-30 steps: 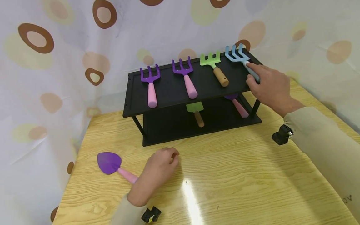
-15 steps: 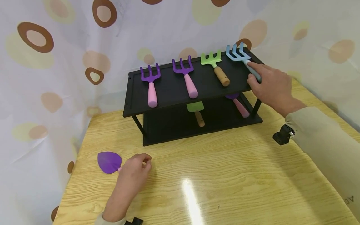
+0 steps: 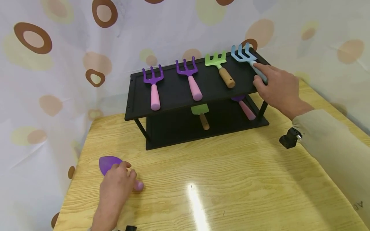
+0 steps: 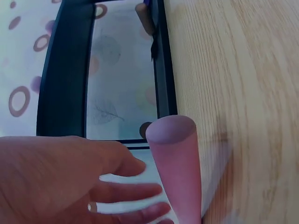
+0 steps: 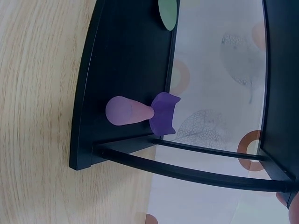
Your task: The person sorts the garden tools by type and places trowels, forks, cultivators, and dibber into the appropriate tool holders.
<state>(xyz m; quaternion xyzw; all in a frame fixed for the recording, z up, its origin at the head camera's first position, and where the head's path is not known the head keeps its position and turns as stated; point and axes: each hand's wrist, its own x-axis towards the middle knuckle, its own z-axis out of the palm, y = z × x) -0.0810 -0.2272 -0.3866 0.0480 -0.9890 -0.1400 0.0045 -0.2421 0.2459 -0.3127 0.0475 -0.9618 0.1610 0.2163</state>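
A purple trowel (image 3: 107, 163) with a pink handle lies on the table at the left. My left hand (image 3: 115, 184) hovers over its neck and handle, fingers loosely bent; in the left wrist view they are beside the pink handle (image 4: 177, 168), not closed round it. At the rack's right end, my right hand (image 3: 278, 86) grips the handle of a light-blue hand fork (image 3: 244, 57), which rests on the upper shelf. The right wrist view catches only a sliver of that hand at its edge.
The black two-tier rack (image 3: 173, 99) carries two purple hand forks (image 3: 154, 96) and a green fork (image 3: 226, 77) on top. Below are a green-bladed tool (image 3: 200, 109) and a purple tool with pink handle (image 3: 247, 110). A patterned curtain (image 3: 66, 134) hangs behind the wooden table (image 3: 231, 179).
My left hand has moved left across the table, from right of the trowel to over its neck and handle. The right hand has stayed on the light-blue hand fork.
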